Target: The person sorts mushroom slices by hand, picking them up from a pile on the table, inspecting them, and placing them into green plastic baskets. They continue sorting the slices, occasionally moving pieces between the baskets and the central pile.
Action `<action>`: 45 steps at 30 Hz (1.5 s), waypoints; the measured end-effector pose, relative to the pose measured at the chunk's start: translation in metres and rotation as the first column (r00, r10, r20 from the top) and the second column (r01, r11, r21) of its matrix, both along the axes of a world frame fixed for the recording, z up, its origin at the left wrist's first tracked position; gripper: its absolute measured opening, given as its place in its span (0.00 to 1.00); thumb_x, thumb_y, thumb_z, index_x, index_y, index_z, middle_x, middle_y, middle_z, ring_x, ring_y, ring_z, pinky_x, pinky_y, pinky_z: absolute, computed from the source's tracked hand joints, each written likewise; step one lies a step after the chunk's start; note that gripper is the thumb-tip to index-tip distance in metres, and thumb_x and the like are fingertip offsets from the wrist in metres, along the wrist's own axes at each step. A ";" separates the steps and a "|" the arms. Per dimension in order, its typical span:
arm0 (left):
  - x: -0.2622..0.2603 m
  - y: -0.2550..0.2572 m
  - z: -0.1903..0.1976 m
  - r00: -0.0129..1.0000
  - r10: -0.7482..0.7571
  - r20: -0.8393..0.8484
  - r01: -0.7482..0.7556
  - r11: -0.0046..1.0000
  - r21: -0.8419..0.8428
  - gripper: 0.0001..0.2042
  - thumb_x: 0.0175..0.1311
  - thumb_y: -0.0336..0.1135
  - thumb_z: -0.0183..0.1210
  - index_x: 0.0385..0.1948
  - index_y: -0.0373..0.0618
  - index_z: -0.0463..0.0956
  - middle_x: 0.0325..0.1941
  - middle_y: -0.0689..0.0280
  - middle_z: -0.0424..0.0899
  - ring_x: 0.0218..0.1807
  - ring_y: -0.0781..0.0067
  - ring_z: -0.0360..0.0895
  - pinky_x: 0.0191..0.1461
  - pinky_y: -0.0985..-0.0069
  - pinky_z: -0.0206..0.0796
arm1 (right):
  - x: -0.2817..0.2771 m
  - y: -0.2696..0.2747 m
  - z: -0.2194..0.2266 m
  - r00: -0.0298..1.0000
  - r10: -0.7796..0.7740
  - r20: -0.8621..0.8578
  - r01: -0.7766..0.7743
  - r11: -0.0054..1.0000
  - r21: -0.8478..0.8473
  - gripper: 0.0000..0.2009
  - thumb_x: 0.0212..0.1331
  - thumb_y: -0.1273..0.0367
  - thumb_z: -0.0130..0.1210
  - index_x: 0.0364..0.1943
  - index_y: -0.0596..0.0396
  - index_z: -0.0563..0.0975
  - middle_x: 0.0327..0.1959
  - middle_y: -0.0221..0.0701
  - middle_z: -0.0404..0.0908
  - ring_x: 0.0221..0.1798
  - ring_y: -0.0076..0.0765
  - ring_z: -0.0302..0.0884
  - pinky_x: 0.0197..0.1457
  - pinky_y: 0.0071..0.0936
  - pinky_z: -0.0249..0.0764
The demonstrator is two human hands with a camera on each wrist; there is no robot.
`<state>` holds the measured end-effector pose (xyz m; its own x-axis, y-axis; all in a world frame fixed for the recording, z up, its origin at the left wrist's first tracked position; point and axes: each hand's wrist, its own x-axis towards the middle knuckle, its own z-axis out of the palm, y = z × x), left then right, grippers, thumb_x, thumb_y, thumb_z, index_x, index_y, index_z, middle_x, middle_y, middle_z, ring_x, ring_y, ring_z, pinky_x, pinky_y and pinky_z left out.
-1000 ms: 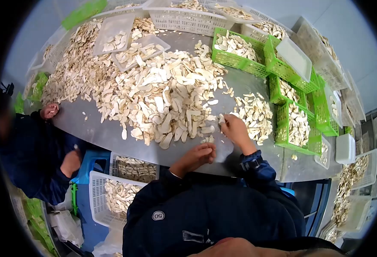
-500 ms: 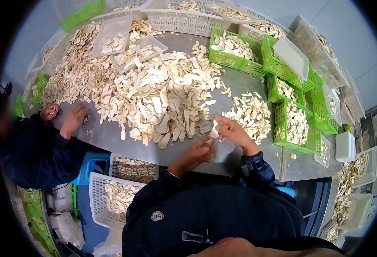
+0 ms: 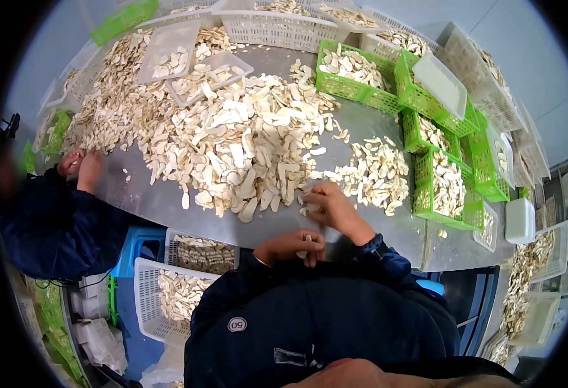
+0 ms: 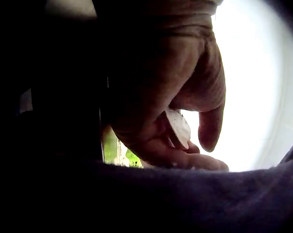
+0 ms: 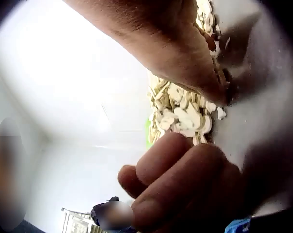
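A large heap of pale, dried-looking mushroom slices covers the middle of the metal table. My left hand, near the table's front edge, holds one mushroom slice in its curled fingers. My right hand reaches down at the near right edge of the heap, its fingertips right at a few loose slices. I cannot tell whether it pinches one. In the right wrist view the right hand points down by small fragments.
A smaller slice pile lies right of the heap. Green baskets of slices line the right side, and white crates the back. Another person's hands work at the left. A white crate stands below the table edge.
My right hand brought a slice toward the left hand, then moved left and down to the loose slices. A slice now shows in the left hand. The other person's hand rose to the table.
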<state>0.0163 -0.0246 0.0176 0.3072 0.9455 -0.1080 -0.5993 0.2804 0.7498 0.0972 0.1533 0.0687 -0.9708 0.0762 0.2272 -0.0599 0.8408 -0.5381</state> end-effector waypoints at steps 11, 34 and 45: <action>-0.002 0.008 -0.011 0.942 0.244 0.230 -0.236 0.970 -0.063 0.13 0.69 0.39 0.53 0.42 0.38 0.76 0.35 0.66 0.79 0.26 0.84 0.66 0.27 0.86 0.57 | 0.028 0.094 0.011 0.765 -0.623 -0.164 0.643 0.754 0.136 0.15 0.52 0.70 0.60 0.45 0.58 0.78 0.38 0.43 0.81 0.42 0.48 0.78 0.47 0.40 0.74; -0.006 0.012 -0.005 0.813 0.451 0.368 -0.401 0.892 -0.207 0.10 0.74 0.36 0.45 0.45 0.41 0.72 0.33 0.64 0.76 0.24 0.81 0.64 0.26 0.84 0.57 | 0.012 0.098 0.026 0.340 -0.938 -0.072 -0.054 0.057 -0.997 0.11 0.68 0.62 0.46 0.33 0.52 0.75 0.19 0.22 0.66 0.22 0.18 0.62 0.24 0.20 0.60; -0.007 0.006 0.002 0.881 0.402 0.248 -0.380 0.915 -0.133 0.16 0.75 0.41 0.42 0.28 0.41 0.70 0.23 0.67 0.70 0.19 0.82 0.59 0.25 0.83 0.53 | -0.072 -0.010 0.003 0.987 -0.081 -0.140 0.082 0.997 0.003 0.19 0.52 0.67 0.60 0.51 0.52 0.77 0.50 0.38 0.79 0.54 0.50 0.75 0.55 0.37 0.74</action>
<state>0.0091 -0.0189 0.0193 -0.0581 0.9865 -0.1532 -0.8454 0.0330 0.5332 0.0257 0.1431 0.0721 -0.9202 0.1511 0.3611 -0.0650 0.8507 -0.5216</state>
